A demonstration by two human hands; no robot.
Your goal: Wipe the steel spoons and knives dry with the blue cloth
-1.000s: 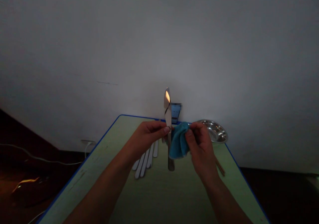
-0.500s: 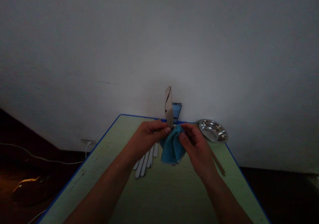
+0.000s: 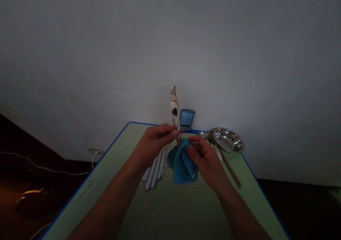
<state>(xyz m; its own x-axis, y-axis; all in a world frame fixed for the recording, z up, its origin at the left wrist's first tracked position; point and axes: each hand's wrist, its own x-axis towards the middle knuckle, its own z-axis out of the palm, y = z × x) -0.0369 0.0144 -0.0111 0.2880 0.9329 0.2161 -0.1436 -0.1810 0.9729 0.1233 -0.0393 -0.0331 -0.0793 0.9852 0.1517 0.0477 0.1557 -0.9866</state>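
My left hand [image 3: 157, 142] pinches a shiny table knife [image 3: 174, 110] at its middle and holds it upright, blade up, above the green table [image 3: 165, 208]. My right hand [image 3: 204, 154] grips a blue cloth [image 3: 181, 163] that is wrapped round the knife's lower part, so the handle is hidden. Both hands are closed and almost touch each other.
Several pale knife handles [image 3: 154, 169] lie on the table under my left hand. A steel bowl [image 3: 229, 140] stands at the far right corner, with spoons [image 3: 210, 140] and a pair of chopsticks [image 3: 230, 170] beside it. A phone [image 3: 186, 120] leans against the wall.
The knife has risen a little and turned, and the cloth has slid from beside the knife to round its lower part, covering the handle.
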